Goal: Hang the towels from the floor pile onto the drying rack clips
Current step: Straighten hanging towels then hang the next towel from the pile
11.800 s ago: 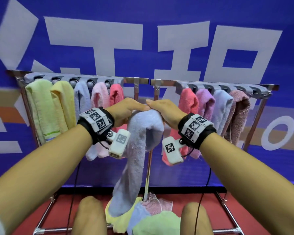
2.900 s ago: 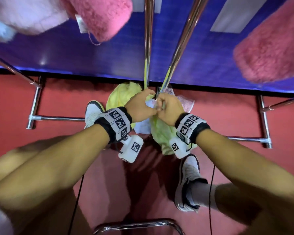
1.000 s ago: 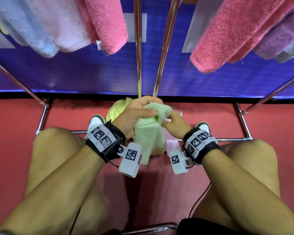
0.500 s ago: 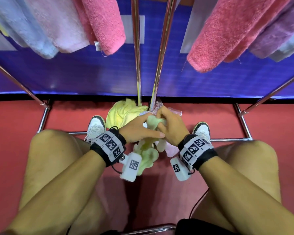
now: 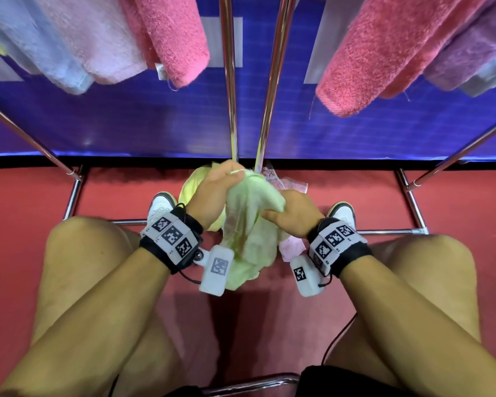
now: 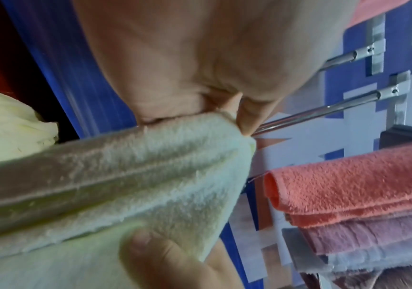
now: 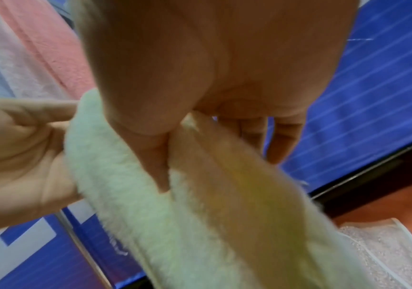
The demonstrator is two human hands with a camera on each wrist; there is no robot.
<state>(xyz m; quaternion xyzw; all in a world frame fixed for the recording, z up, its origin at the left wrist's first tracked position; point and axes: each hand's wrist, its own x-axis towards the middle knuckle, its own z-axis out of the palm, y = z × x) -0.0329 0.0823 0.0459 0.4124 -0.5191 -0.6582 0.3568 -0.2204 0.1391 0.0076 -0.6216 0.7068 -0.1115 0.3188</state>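
Several towels (image 5: 384,53) hang clipped already; I see both hands, left hand (image 5: 212,193) and right hand (image 5: 294,214), pinching the pale green towel (image 5: 249,224), others left piled.

The head view looks steeply down past both forearms to the red floor (image 5: 26,224). Each wrist view looks along its palm, very close. All three share the pale green towel (image 5: 252,224) (image 6: 105,187) (image 7: 135,195).
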